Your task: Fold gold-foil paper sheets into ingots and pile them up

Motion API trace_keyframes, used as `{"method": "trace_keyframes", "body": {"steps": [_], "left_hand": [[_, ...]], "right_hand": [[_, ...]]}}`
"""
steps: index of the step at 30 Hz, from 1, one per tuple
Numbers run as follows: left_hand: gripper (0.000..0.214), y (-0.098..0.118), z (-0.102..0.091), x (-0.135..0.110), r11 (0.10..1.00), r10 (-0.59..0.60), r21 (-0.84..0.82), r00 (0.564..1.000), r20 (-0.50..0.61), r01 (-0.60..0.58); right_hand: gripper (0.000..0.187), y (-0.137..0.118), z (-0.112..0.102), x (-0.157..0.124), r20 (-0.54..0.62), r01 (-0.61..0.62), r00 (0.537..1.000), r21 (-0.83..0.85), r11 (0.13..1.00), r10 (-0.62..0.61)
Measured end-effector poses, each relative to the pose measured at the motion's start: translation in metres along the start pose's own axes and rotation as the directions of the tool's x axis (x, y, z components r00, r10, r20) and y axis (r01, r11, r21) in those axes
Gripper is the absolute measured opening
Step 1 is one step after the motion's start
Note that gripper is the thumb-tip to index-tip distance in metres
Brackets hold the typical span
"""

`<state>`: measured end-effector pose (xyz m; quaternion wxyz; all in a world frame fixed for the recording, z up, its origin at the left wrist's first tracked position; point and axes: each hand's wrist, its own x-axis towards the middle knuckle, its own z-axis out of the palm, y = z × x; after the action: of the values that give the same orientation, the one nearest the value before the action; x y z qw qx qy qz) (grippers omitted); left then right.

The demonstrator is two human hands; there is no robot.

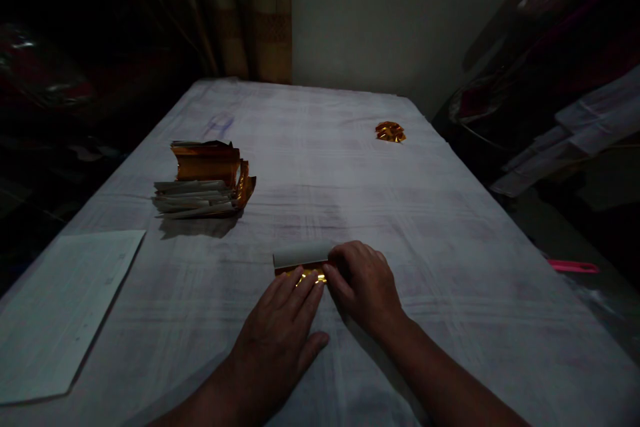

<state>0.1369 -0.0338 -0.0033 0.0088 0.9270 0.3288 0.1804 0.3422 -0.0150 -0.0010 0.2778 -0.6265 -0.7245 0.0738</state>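
Note:
A sheet of gold foil paper (303,256) lies before me at the near middle of the table, its far edge curled over so that the pale back shows. My left hand (283,330) rests flat on the near gold part, fingers stretched out and thumb apart. At the sheet's right end, my right hand (367,283) pinches the curled edge between thumb and fingers. The underside of the sheet is hidden by the hands.
A stack of gold foil papers (207,180) stands at the left, bent and pale-backed. A small folded gold piece (390,131) lies far right. White paper (70,313) covers the near left of the cloth-covered table (320,180). A pink handle (573,267) shows beyond the right edge.

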Motion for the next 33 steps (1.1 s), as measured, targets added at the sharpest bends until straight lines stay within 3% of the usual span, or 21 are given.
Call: {"method": "trace_keyframes", "body": {"steps": [11,23,33], "left_hand": [[0.051,-0.0008,-0.0003,0.0003,1.000,0.012,-0.002,1.000,-0.017,-0.012],[0.049,-0.0018,0.0034,-0.0003,1.000,0.005,-0.004,1.000,-0.007,-0.005],[0.049,-0.0039,0.0060,0.0005,1.000,0.021,0.020,0.999,-0.045,-0.020]], "right_hand": [[0.014,0.0032,0.0020,-0.0020,-0.027,0.049,0.998,0.005,0.999,-0.049],[0.005,0.0021,0.0042,-0.0020,-0.038,0.037,0.999,-0.018,0.999,-0.038],[0.013,-0.0010,-0.0004,-0.0038,0.033,0.079,0.997,-0.117,0.990,-0.076]]}}
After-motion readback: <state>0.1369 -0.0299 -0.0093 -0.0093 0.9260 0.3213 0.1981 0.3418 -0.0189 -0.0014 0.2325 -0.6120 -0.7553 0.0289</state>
